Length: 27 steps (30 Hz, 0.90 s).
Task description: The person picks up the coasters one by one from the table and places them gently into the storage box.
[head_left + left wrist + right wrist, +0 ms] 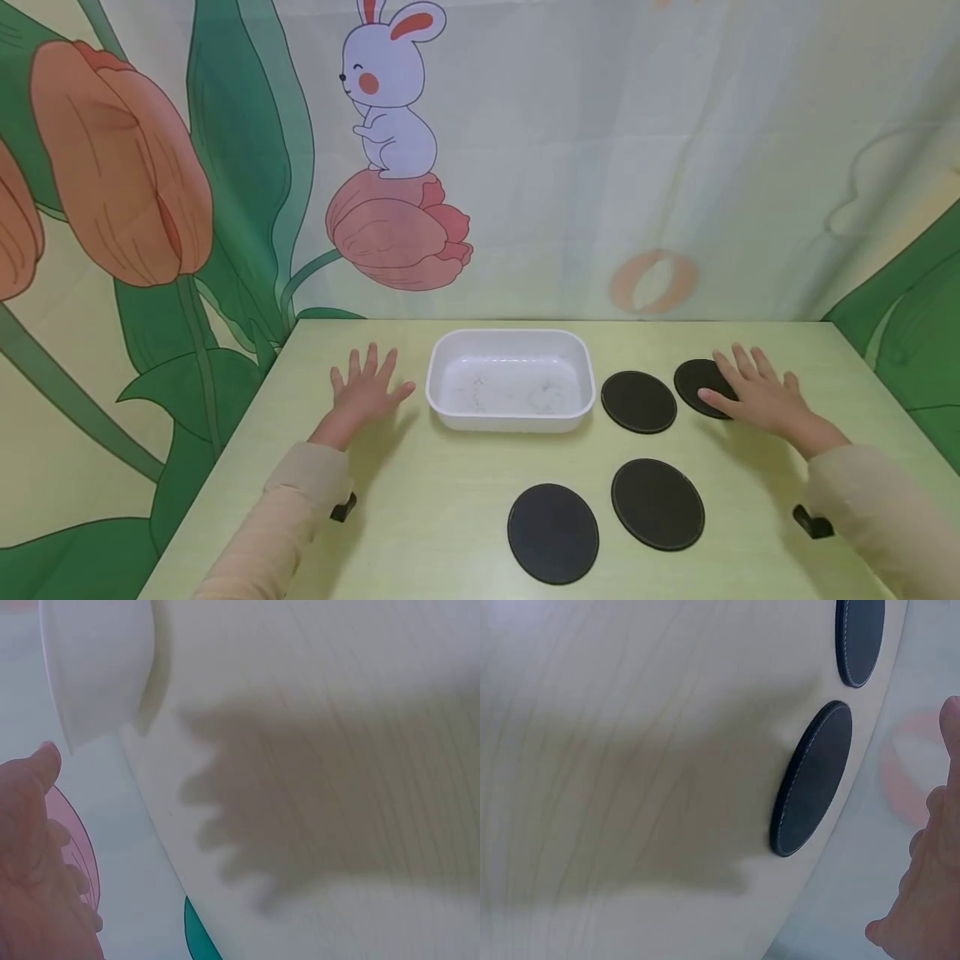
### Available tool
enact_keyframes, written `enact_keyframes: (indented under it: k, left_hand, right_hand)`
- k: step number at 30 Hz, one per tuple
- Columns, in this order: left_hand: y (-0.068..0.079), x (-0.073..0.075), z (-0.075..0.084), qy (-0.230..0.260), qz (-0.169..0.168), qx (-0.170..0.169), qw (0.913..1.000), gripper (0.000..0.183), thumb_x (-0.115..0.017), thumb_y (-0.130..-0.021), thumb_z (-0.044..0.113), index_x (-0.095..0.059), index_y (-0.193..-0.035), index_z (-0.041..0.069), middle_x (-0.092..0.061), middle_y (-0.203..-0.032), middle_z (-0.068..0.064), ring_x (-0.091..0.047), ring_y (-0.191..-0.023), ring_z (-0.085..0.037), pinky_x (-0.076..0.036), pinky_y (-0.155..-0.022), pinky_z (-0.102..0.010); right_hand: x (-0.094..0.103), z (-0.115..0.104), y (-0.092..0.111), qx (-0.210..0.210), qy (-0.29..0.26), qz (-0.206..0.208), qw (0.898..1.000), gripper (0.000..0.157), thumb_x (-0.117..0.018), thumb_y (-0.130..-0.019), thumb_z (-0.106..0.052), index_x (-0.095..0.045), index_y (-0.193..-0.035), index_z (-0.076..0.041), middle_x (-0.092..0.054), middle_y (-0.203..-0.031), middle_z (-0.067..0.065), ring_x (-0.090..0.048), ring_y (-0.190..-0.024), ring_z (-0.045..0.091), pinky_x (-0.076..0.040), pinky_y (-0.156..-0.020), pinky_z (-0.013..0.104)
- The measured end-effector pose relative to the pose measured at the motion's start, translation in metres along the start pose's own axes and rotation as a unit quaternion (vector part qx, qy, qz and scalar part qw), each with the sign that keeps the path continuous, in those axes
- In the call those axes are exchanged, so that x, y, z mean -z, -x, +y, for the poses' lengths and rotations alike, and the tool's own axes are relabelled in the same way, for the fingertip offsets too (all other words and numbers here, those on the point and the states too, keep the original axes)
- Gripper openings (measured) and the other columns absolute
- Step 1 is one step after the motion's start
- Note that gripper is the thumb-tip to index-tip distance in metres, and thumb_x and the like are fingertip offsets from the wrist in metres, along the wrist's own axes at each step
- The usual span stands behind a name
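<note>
My left hand [365, 398] is held over the table to the left of a white rectangular basin [510, 423], fingers spread and nothing in them. In the left wrist view its shadow falls on the tabletop, apart from the fingers. My right hand [759, 395], also spread and holding nothing, hovers above the far-right black round coaster [693, 385] and covers part of it in the head view. A second black coaster [639, 402] lies between that one and the basin. Stitching runs along the edge of the coaster [814, 780] in the right wrist view.
Two more black coasters, one at front centre [553, 533] and one to its right [657, 504], lie flat on the pale wood-grain table [420, 517]. Behind the table's far edge hangs a curtain [555, 167] printed with tulips and a rabbit.
</note>
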<state>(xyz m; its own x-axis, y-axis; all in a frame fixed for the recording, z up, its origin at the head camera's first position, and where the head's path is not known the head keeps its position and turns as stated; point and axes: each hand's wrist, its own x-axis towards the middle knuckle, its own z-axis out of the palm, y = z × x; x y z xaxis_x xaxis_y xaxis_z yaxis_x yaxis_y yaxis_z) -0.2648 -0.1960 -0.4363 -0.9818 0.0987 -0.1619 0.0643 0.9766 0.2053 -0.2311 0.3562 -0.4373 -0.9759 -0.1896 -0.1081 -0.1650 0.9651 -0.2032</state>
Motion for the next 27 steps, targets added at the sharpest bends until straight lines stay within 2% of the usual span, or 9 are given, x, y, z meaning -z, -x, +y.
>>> enact_keyframes:
  k: [9, 13, 18, 22, 27]
  left_hand:
    - [0.001, 0.006, 0.020, 0.028, 0.037, -0.039, 0.9981, 0.070, -0.040, -0.088, 0.050, -0.014, -0.142, 0.015, -0.001, -0.148, -0.017, 0.005, -0.133, -0.040, 0.001, -0.101, -0.064]
    - [-0.002, 0.007, 0.027, 0.036, 0.052, -0.053, 0.9966, 0.067, -0.043, -0.088, 0.046, -0.018, -0.141, 0.014, -0.006, -0.147, -0.017, -0.004, -0.134, -0.039, -0.007, -0.102, -0.063]
    - [-0.006, 0.007, 0.035, 0.045, 0.077, -0.071, 0.9935, 0.059, -0.046, -0.089, 0.036, -0.027, -0.138, 0.009, -0.019, -0.145, -0.019, -0.023, -0.130, -0.038, -0.023, -0.099, -0.060]
    - [-0.008, 0.007, 0.041, 0.067, 0.089, -0.071, 0.9912, 0.052, -0.048, -0.089, 0.028, -0.034, -0.134, 0.007, -0.028, -0.141, -0.018, -0.032, -0.126, -0.036, -0.030, -0.098, -0.056]
    - [-0.010, 0.005, 0.045, 0.093, 0.093, -0.058, 0.9896, 0.047, -0.050, -0.088, 0.021, -0.039, -0.131, 0.007, -0.037, -0.137, -0.015, -0.035, -0.125, -0.032, -0.034, -0.099, -0.049]
  right_hand:
    - [0.003, -0.030, -0.002, 0.035, 0.023, 0.020, 0.999, 0.080, -0.035, -0.084, -0.062, -0.003, -0.143, -0.017, 0.003, -0.147, 0.019, 0.010, -0.132, 0.040, -0.004, -0.088, 0.073]
    - [0.005, -0.044, 0.000, 0.049, 0.028, 0.025, 0.998, 0.080, -0.036, -0.084, -0.061, -0.008, -0.143, -0.016, 0.000, -0.147, 0.018, 0.006, -0.133, 0.040, -0.003, -0.090, 0.072]
    - [0.006, -0.061, 0.002, 0.068, 0.024, 0.041, 0.997, 0.079, -0.040, -0.084, -0.059, -0.014, -0.142, -0.014, -0.004, -0.148, 0.017, 0.003, -0.134, 0.038, -0.004, -0.092, 0.070]
    - [0.005, -0.076, 0.002, 0.094, 0.026, 0.048, 0.994, 0.080, -0.043, -0.082, -0.059, -0.017, -0.142, -0.013, -0.006, -0.148, 0.016, 0.001, -0.135, 0.036, -0.006, -0.095, 0.068]
    - [0.002, -0.090, 0.001, 0.126, 0.027, 0.056, 0.990, 0.083, -0.048, -0.079, -0.060, -0.019, -0.141, -0.013, -0.009, -0.148, 0.015, -0.001, -0.135, 0.034, -0.009, -0.096, 0.068]
